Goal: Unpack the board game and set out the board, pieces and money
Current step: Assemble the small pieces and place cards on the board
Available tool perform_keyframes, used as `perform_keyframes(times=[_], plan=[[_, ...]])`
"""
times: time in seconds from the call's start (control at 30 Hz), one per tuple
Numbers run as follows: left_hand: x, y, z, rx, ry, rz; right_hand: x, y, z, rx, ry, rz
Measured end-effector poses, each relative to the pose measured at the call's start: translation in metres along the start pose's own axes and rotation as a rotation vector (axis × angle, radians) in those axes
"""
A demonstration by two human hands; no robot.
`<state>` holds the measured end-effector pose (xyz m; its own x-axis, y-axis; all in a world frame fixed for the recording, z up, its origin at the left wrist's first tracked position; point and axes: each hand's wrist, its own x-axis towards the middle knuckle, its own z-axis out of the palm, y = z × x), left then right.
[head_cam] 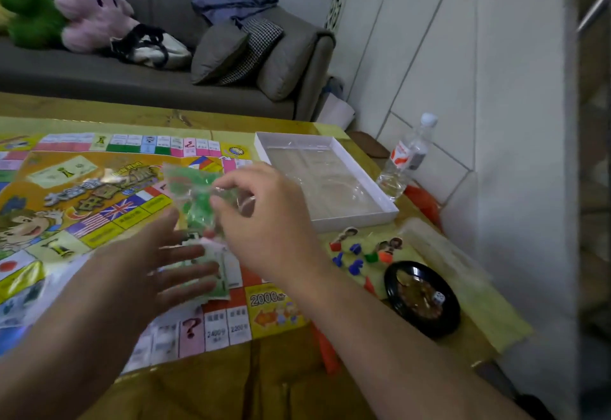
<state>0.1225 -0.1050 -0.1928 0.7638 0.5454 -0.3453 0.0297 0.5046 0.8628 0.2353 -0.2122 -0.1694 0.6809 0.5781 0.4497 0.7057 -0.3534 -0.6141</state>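
Note:
The game board [109, 188] lies unfolded on the table. My right hand [264, 221] pinches a clear plastic bag of small green and red pieces [195, 194] and holds it above the board. Just left of it, my left hand [165, 260] hovers with fingers spread, over a stack of paper money [218, 274] lying on the board's near right part. Small player pieces [363, 251] with coloured bases lie scattered on the table right of the board. A black round tray [423, 300] near them holds a white die [439, 298].
The open white game box [325, 181] with a clear plastic insert stands at the table's far right. A water bottle [410, 155] stands beside it near the wall. A grey sofa [165, 78] with plush toys runs behind the table.

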Motion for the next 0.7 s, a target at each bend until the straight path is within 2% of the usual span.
perform_keyframes(times=[0.1, 0.2, 0.3, 0.43, 0.6, 0.7], plan=[[-0.019, -0.011, 0.032, -0.055, -0.157, -0.043, -0.053, -0.001, -0.046, -0.043, -0.166, -0.065], [-0.039, -0.035, 0.060, 0.044, -0.160, -0.020, -0.096, -0.001, -0.085, -0.055, -0.269, 0.092], [-0.056, -0.061, 0.091, 0.140, -0.189, -0.033, -0.129, 0.010, -0.111, -0.127, -0.185, 0.242], [-0.069, -0.090, 0.133, 0.230, -0.256, -0.066, -0.158, 0.033, -0.132, -0.243, -0.076, 0.326], [-0.085, -0.104, 0.166, 0.210, -0.361, -0.138, -0.180, 0.065, -0.160, -0.191, 0.005, 0.446], [-0.089, -0.109, 0.175, 0.226, -0.428, -0.165, -0.189, 0.079, -0.168, -0.156, 0.081, 0.431]])
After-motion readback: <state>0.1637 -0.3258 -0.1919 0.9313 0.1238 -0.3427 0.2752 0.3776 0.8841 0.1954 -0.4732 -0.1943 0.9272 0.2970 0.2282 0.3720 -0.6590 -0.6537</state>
